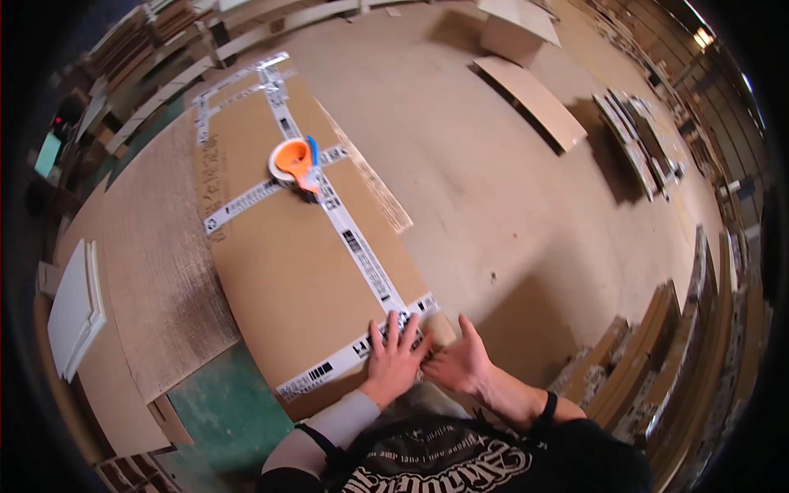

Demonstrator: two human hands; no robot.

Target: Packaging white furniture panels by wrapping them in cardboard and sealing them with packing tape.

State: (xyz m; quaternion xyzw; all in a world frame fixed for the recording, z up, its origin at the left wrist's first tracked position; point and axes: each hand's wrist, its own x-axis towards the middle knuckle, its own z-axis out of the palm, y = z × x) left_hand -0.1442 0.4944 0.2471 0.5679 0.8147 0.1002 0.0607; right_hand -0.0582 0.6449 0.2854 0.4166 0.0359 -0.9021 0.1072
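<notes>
A long brown cardboard box [271, 296] lies flat in front of me, its near end close to my body. White printed tape [353, 240] runs along its length, and further strips cross it near both ends and at the middle. My left hand [391, 363] rests on the taped near edge, fingers spread and flat. At the near right corner my right hand [462, 363] touches the box's end, thumb raised and its fingers partly hidden. An orange tape dispenser [292, 158] with a blue part sits on top, farther along the box.
The box lies on a worn wooden board [156, 271] beside a green surface [226, 403]. White panels [76, 312] are stacked at the left. Long wrapped packages [633, 353] stand at the right. Farther off on the floor are a flat board [532, 103] and a stack of panels [637, 140].
</notes>
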